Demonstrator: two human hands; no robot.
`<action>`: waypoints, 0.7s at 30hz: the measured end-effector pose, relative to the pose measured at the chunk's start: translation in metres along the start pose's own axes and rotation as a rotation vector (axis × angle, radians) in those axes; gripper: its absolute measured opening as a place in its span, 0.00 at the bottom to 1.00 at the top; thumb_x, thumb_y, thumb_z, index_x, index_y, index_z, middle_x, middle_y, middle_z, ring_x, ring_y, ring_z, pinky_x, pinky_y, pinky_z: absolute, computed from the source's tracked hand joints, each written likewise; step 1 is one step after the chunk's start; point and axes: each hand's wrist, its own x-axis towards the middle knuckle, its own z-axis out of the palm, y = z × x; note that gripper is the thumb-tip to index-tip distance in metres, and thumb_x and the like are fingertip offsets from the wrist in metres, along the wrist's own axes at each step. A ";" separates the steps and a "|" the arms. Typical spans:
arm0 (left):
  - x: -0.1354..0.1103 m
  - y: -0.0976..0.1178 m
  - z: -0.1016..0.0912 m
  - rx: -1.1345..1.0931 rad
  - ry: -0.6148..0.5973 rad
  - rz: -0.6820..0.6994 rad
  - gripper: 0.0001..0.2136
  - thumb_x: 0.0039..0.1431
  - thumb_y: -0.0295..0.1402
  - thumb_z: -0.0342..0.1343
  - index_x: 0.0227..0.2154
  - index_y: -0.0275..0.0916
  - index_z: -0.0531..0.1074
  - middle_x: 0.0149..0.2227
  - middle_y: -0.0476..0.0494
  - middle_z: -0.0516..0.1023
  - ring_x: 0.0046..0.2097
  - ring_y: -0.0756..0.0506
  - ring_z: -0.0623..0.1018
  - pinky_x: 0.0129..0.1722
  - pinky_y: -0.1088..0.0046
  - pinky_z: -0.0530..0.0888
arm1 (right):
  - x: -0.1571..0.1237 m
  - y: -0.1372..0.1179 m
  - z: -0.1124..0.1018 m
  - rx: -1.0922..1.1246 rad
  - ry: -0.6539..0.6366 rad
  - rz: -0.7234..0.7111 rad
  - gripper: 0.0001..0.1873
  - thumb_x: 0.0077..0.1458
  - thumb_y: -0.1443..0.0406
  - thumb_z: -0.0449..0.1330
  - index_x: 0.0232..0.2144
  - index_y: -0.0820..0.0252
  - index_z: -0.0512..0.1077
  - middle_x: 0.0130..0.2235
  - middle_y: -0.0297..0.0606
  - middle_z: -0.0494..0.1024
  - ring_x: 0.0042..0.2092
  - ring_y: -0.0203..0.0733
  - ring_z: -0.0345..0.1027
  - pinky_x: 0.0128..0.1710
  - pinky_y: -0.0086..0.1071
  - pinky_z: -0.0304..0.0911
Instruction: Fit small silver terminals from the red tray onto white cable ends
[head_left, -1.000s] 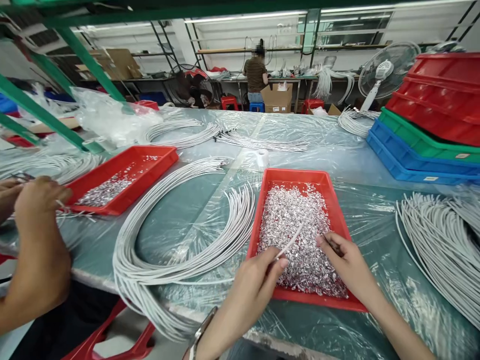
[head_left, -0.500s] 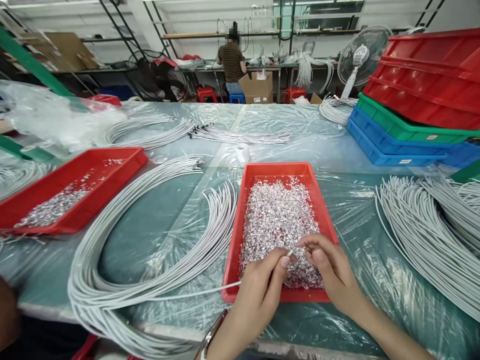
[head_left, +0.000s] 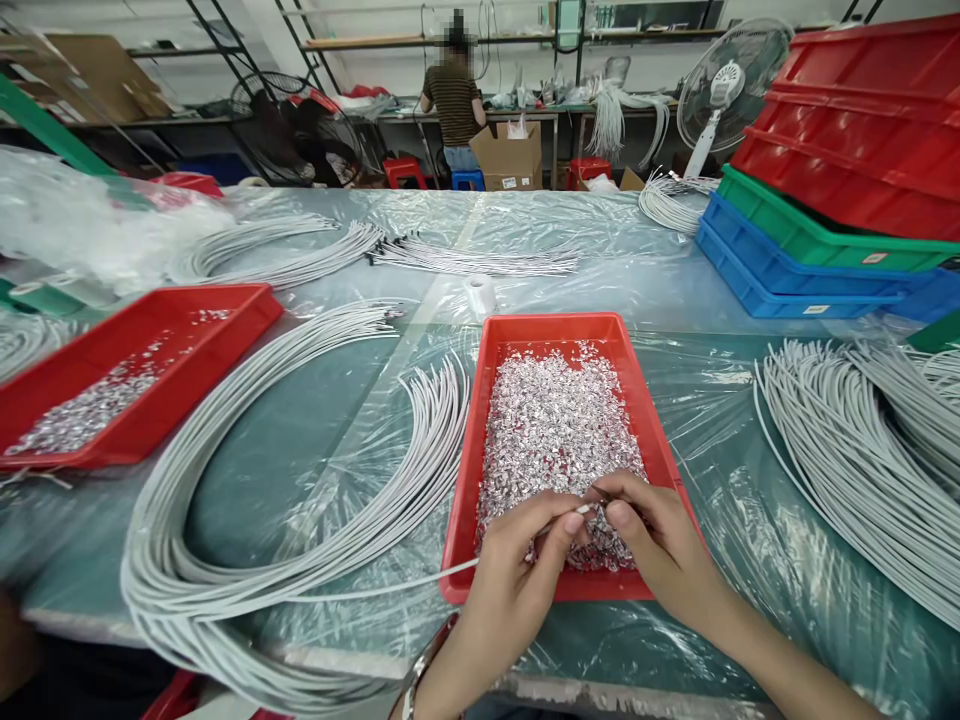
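My left hand [head_left: 517,565] is closed in a pinch around the end of a white cable [head_left: 390,588]. That cable runs left from my palm to a looped bundle of cables [head_left: 169,520] on the table. Close to the cable's tip, my right hand [head_left: 667,545] has thumb and index finger pressed together; whatever sits between them is too small to make out. Both hands are above the near end of a red tray [head_left: 667,450], which holds a thick layer of small shiny metal pieces [head_left: 555,420].
Another red tray [head_left: 247,310] with similar pieces lies at the left. More cable bundles [head_left: 847,470] rest at the right and farther back. A white roll [head_left: 481,295] stands behind the middle tray. Stacked crates [head_left: 847,150] rise at the right. A person [head_left: 454,105] sits in the background.
My right fingers have closed together and come nearer to the cable's tip. My left hand keeps its pinch on the cable. The whole view has shifted slightly.
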 end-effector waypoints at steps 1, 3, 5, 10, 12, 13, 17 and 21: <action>0.000 0.000 0.000 0.002 0.011 0.016 0.07 0.63 0.30 0.49 0.34 0.38 0.72 0.28 0.49 0.74 0.29 0.52 0.71 0.30 0.78 0.66 | 0.000 0.000 0.000 0.001 -0.006 -0.003 0.15 0.64 0.57 0.47 0.32 0.57 0.67 0.28 0.33 0.70 0.31 0.38 0.65 0.29 0.28 0.57; 0.000 -0.001 0.001 0.007 0.034 0.049 0.05 0.62 0.29 0.51 0.35 0.39 0.73 0.29 0.49 0.75 0.30 0.52 0.72 0.31 0.78 0.67 | -0.001 0.001 0.000 0.004 -0.010 -0.014 0.14 0.64 0.57 0.47 0.33 0.57 0.68 0.29 0.34 0.71 0.32 0.39 0.66 0.30 0.29 0.58; -0.002 -0.001 0.002 0.012 0.051 0.081 0.05 0.62 0.28 0.51 0.36 0.39 0.72 0.31 0.49 0.75 0.32 0.51 0.74 0.33 0.78 0.68 | -0.002 0.002 0.000 0.007 -0.009 -0.029 0.14 0.64 0.57 0.48 0.34 0.57 0.68 0.29 0.34 0.71 0.32 0.39 0.66 0.30 0.28 0.58; -0.008 -0.002 0.002 0.066 0.088 0.093 0.05 0.63 0.28 0.50 0.39 0.41 0.69 0.30 0.50 0.72 0.33 0.52 0.72 0.33 0.78 0.67 | -0.002 0.002 0.000 -0.003 0.016 -0.057 0.12 0.64 0.59 0.48 0.34 0.56 0.67 0.29 0.31 0.71 0.29 0.35 0.63 0.27 0.26 0.56; -0.011 -0.003 0.002 0.062 0.110 0.086 0.04 0.63 0.28 0.49 0.38 0.41 0.67 0.28 0.51 0.70 0.30 0.52 0.70 0.31 0.78 0.66 | -0.001 0.002 0.000 -0.012 0.022 -0.069 0.11 0.65 0.59 0.48 0.34 0.56 0.67 0.29 0.31 0.70 0.28 0.34 0.62 0.26 0.26 0.55; -0.011 -0.003 0.002 0.048 0.113 0.084 0.04 0.64 0.28 0.48 0.37 0.41 0.67 0.27 0.52 0.69 0.29 0.52 0.69 0.30 0.78 0.65 | -0.001 0.002 0.000 -0.016 0.023 -0.076 0.11 0.65 0.60 0.48 0.34 0.56 0.67 0.29 0.31 0.71 0.28 0.34 0.63 0.26 0.26 0.55; -0.011 -0.002 0.002 -0.026 0.051 0.059 0.08 0.66 0.30 0.43 0.33 0.39 0.65 0.22 0.54 0.62 0.25 0.53 0.64 0.26 0.78 0.61 | -0.002 0.003 0.000 -0.036 0.025 -0.112 0.11 0.64 0.60 0.49 0.35 0.57 0.67 0.30 0.32 0.72 0.29 0.35 0.65 0.28 0.26 0.56; -0.010 0.000 0.001 -0.095 -0.005 -0.001 0.10 0.67 0.32 0.42 0.30 0.38 0.63 0.21 0.55 0.59 0.24 0.54 0.61 0.25 0.78 0.58 | -0.002 0.003 0.000 -0.061 -0.003 -0.144 0.10 0.63 0.59 0.50 0.35 0.58 0.67 0.29 0.32 0.71 0.29 0.35 0.65 0.28 0.27 0.57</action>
